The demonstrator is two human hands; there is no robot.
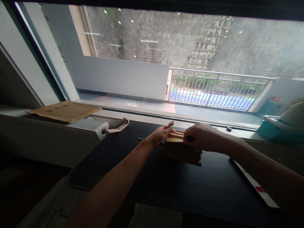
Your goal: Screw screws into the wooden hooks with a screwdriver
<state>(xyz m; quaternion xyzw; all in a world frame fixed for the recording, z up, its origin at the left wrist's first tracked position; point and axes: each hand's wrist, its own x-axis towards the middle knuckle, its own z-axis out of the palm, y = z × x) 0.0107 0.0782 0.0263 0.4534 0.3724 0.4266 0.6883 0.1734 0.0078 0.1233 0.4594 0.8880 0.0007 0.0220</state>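
In the head view, the left hand (160,135) had its grip closed at the frame's centre on a pale, curved wooden strip (171,123), which lay over a rough brown layered block (181,153). The right hand's (201,136) grip was curled round a dark, round-ended handle (190,138) just beside the strip, hiding part of it. Left of centre on the black tabletop (152,177) lay a small metal rod (140,138); beyond it, another pale curved wooden piece (118,127) touched a white ribbed radiator (89,125).
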